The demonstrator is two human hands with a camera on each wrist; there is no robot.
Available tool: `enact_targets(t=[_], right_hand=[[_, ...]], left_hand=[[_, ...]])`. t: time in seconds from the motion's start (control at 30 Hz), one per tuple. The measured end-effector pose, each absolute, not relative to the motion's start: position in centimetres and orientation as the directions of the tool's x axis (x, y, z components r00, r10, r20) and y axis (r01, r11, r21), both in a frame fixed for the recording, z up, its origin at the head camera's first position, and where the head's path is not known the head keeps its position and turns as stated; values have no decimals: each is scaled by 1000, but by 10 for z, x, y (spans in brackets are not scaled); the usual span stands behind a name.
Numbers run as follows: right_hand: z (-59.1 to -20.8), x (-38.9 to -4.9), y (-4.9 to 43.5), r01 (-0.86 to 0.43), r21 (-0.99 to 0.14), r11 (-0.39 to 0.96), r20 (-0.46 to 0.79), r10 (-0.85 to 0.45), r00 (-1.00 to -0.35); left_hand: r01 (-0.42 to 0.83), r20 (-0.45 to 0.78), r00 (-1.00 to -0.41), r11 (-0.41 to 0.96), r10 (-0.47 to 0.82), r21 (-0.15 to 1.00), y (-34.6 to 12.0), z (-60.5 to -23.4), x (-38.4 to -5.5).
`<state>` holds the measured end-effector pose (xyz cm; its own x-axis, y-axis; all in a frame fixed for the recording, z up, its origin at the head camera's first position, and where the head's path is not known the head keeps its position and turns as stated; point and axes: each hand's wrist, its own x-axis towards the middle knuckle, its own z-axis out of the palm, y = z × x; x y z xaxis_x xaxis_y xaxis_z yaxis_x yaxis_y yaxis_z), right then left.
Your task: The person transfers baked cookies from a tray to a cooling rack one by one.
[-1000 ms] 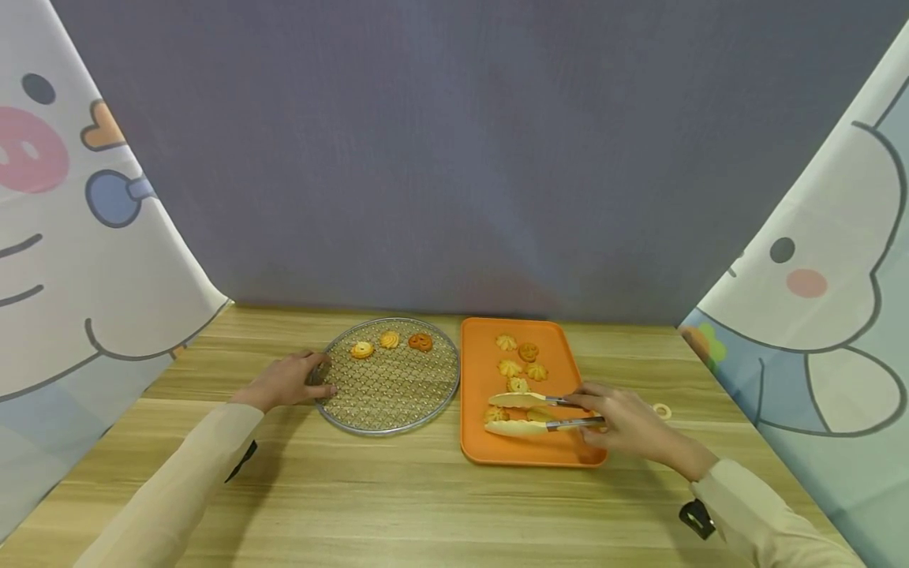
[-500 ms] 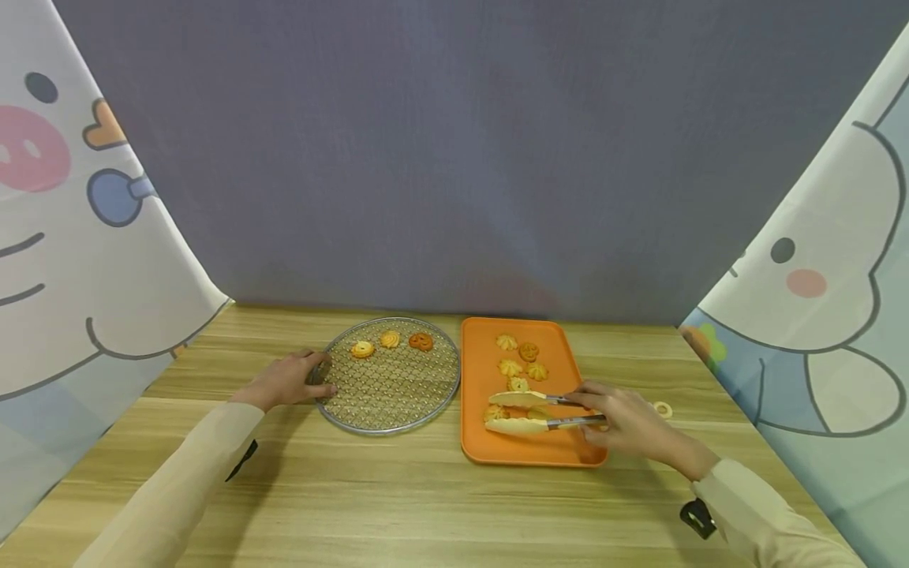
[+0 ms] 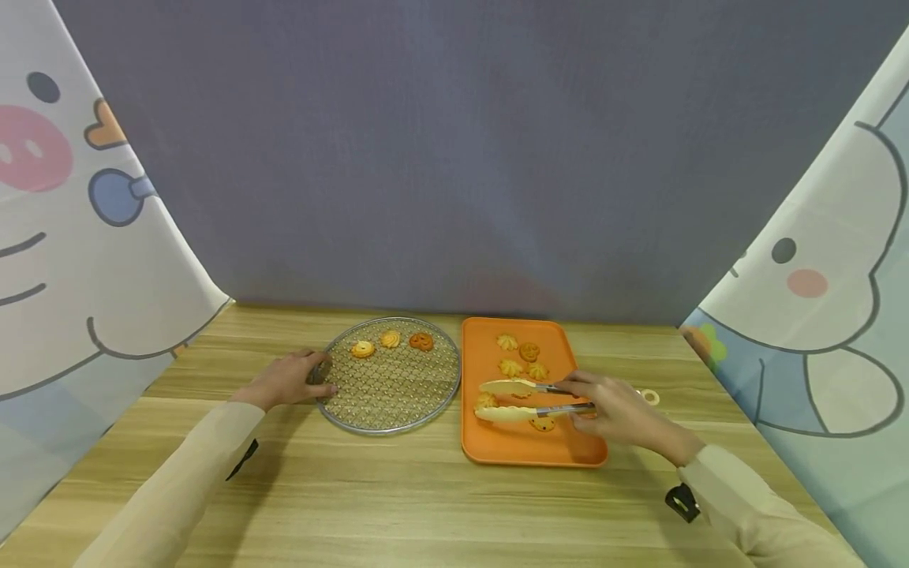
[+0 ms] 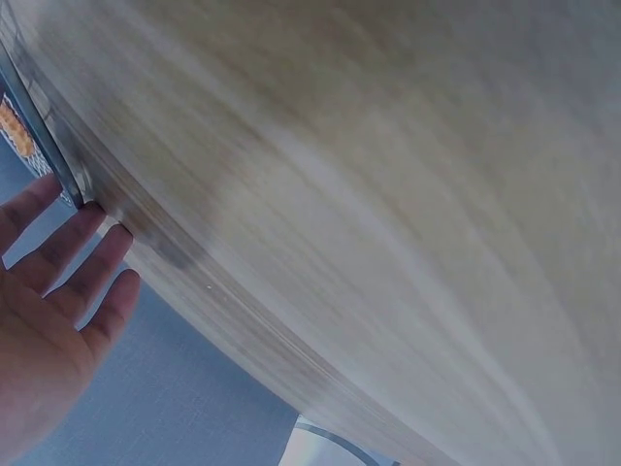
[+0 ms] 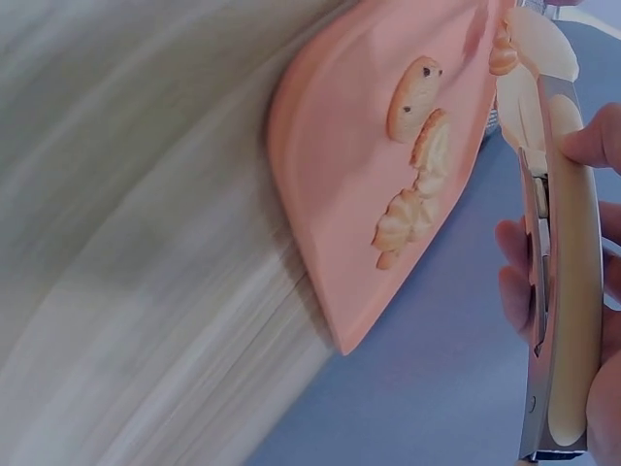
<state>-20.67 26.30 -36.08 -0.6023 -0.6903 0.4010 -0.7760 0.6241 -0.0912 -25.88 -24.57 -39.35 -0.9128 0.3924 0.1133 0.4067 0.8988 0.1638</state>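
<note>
My right hand [image 3: 618, 410] grips a pair of tongs [image 5: 563, 272] with pale scalloped heads, held over the orange tray [image 3: 497, 451]. Between the tong heads is a golden cookie [image 3: 486, 401]; in the right wrist view a cookie [image 5: 503, 53] shows at the heads. Other cookies [image 3: 537, 370] lie on the tray, among them a dotted one [image 3: 543, 424] partly below the tongs. My left hand [image 3: 287, 381] rests at the left rim of a round metal mesh tray [image 3: 387, 398]; its extended fingers touch the edge in the left wrist view.
Along the far part of the round tray sit a pale-centred cookie [image 3: 363, 349], a swirled cookie [image 3: 390, 339] and a brown pretzel-shaped cookie [image 3: 421, 341]. Both trays stand side by side on a wooden table [image 3: 398, 505]. A grey cloth wall [image 3: 454, 158] rises behind.
My right hand and the tongs have shifted left and slightly away. The cookie between the heads has moved left with them, uncovering the dotted cookie. My left hand has stayed at the rim.
</note>
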Motion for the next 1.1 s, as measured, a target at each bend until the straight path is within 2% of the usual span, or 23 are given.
enact_targets(t=[0.47,0.87,1.1], right_hand=[[-359,-228,227,-754,-113,647,365,-678,-637],[-355,-250,193,-757,-150,636,337,-687,-644],[-357,-265,173,-777,-169,606,354,-698,-622]], left_hand=[[400,91,-916,902,390,163,-245,-393,-259],[413,116,-910,897,399,156,-245,-394,-259],[427,144,-902,890,407,160,-245,-394,-259]])
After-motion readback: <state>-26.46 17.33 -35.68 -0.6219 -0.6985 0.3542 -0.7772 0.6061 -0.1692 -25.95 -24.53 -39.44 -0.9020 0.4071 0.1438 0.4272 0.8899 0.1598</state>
